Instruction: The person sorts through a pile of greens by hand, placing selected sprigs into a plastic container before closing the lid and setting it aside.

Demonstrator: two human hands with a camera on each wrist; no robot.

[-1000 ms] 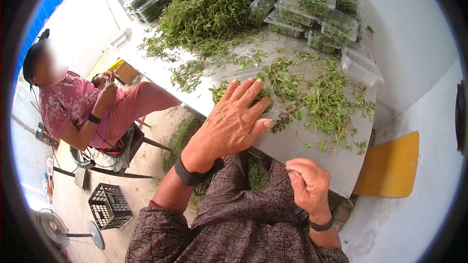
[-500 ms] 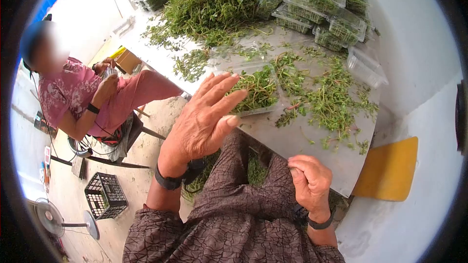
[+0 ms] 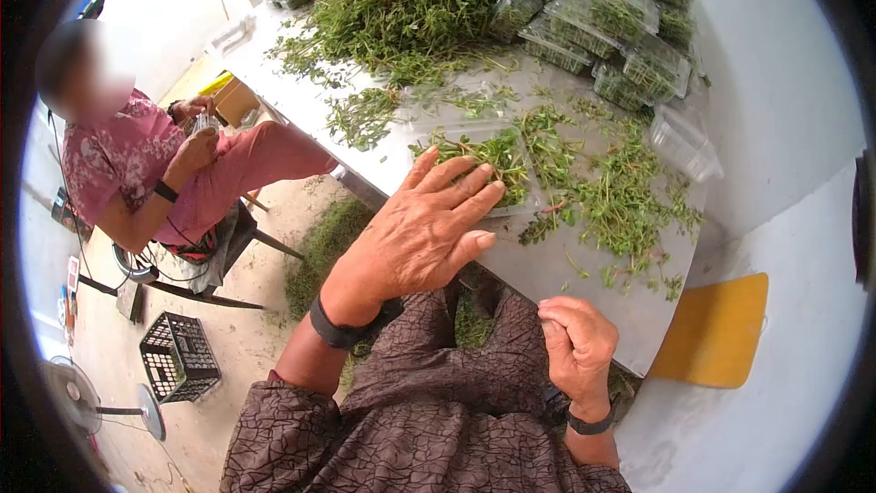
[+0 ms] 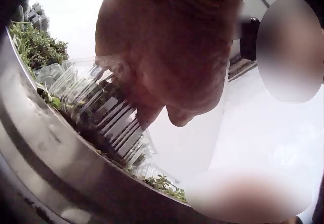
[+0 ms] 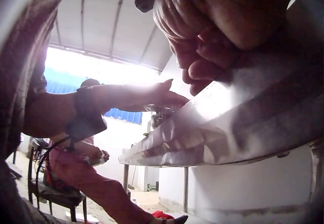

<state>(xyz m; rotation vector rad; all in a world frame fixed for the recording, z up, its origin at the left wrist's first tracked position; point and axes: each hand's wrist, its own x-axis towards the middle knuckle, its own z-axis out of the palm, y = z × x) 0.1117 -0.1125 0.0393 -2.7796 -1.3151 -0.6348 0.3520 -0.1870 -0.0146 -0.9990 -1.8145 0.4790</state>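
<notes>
1. My left hand (image 3: 406,236) is spread wide over the open clear box (image 3: 522,211); the fingers are nearly straight, with small gaps between them, and grip nothing; their tips touch or just overlie the greens (image 3: 511,162) in it.
2. My right hand (image 3: 584,347) is loosely curled by the near edge of the table (image 3: 598,260); thumb and forefinger come close together, and I see nothing between them, though I cannot tell whether a small sprig is hidden there.
3. The box with its greens sits near the table's near edge; loose greens (image 3: 620,196) lie to its right; the big heap (image 3: 420,9) is on the far side; filled boxes (image 3: 630,9) are stacked far right, with an empty-looking box (image 3: 683,144) just nearer than them.
4. I judge the step in hand to be settling the greens into the box with a flat palm; how firmly I press, I cannot tell.
5. The next move calls for light, even pressure, stray stems tucked inside the rim, and my right hand steadying the near side; too hard a push could bruise leaves or bend the thin plastic.
</notes>
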